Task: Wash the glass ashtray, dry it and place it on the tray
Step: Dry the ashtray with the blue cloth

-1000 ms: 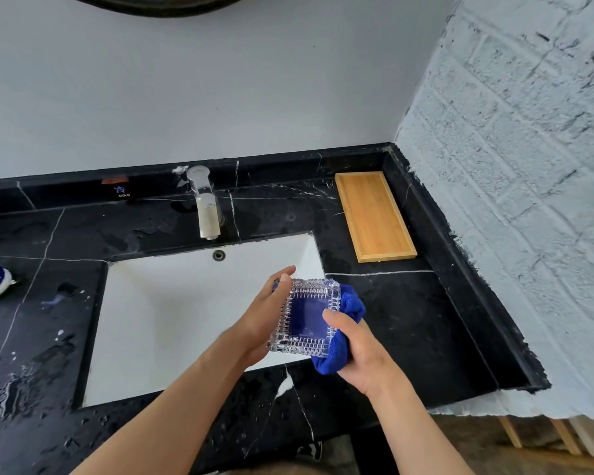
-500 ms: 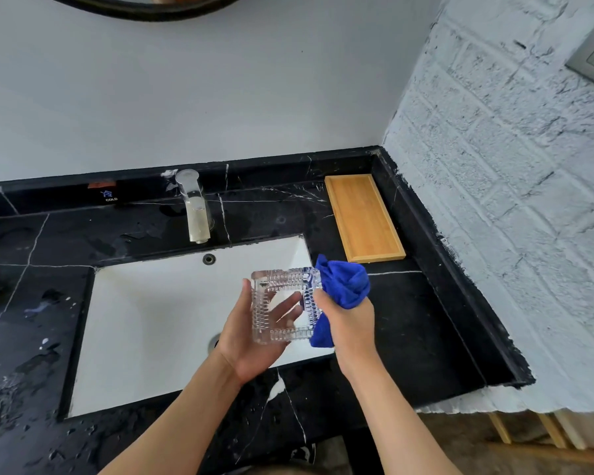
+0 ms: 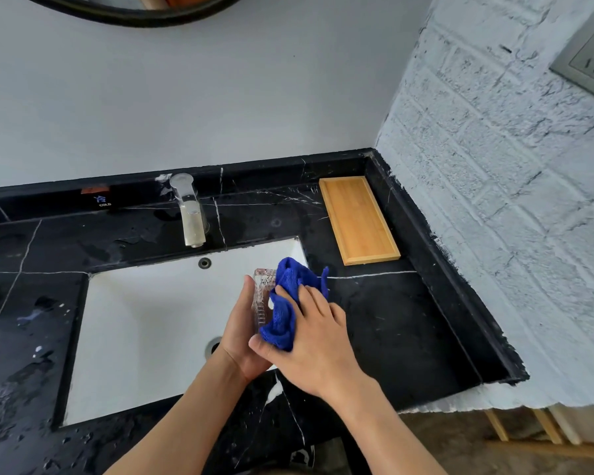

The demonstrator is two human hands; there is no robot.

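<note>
The clear cut-glass ashtray point(image 3: 262, 296) is held on edge over the right side of the sink, and only its left rim shows. My left hand point(image 3: 242, 332) cradles it from the left and below. My right hand point(image 3: 318, 341) presses a blue cloth point(image 3: 287, 303) against the ashtray's face, covering most of the glass. The bamboo tray point(image 3: 359, 219) lies bare on the black counter at the back right, well beyond both hands.
A white basin point(image 3: 144, 330) is sunk into the wet black marble counter point(image 3: 391, 327). A chrome tap point(image 3: 190, 210) stands behind it. A white brick wall point(image 3: 494, 200) closes the right side, with a socket point(image 3: 590, 60) high up.
The ashtray has been turned from facing me to standing on edge. My right hand has brought the cloth from the ashtray's right side onto its face.
</note>
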